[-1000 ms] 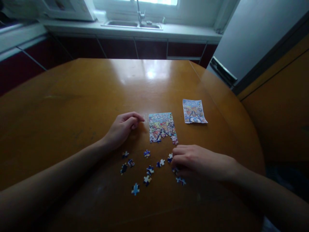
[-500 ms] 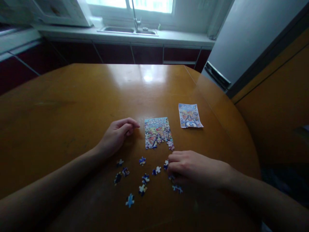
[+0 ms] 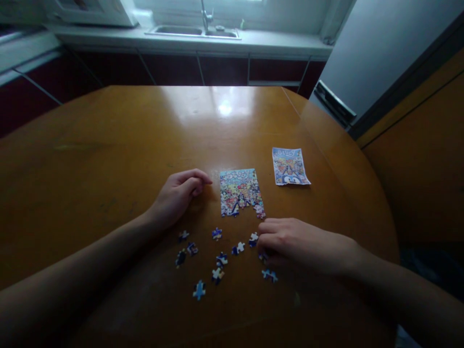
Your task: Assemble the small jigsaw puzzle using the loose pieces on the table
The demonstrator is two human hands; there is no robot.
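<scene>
A partly assembled jigsaw puzzle (image 3: 239, 191) lies on the table in front of me, with a gap along its near edge. My left hand (image 3: 181, 193) rests just left of it, fingers loosely curled together with nothing in them. Below the puzzle's near right corner, my right hand (image 3: 286, 241) has its fingers bent down around a dark puzzle piece (image 3: 263, 257), which they mostly cover. Close by lie a blue and white piece (image 3: 253, 239) and a light blue piece (image 3: 269, 275). Several other loose pieces, among them a blue one (image 3: 199, 290), are scattered between my forearms.
A creased picture sheet (image 3: 291, 166) with a matching design lies right of the puzzle. The wooden table (image 3: 126, 130) has a rounded edge. Beyond it are a counter with a sink (image 3: 177, 31) and, at right, a grey fridge (image 3: 384, 53).
The view has tipped slightly downward, so everything sits a little higher in the picture. Both hands, the puzzle and the loose pieces keep about the same places on the table.
</scene>
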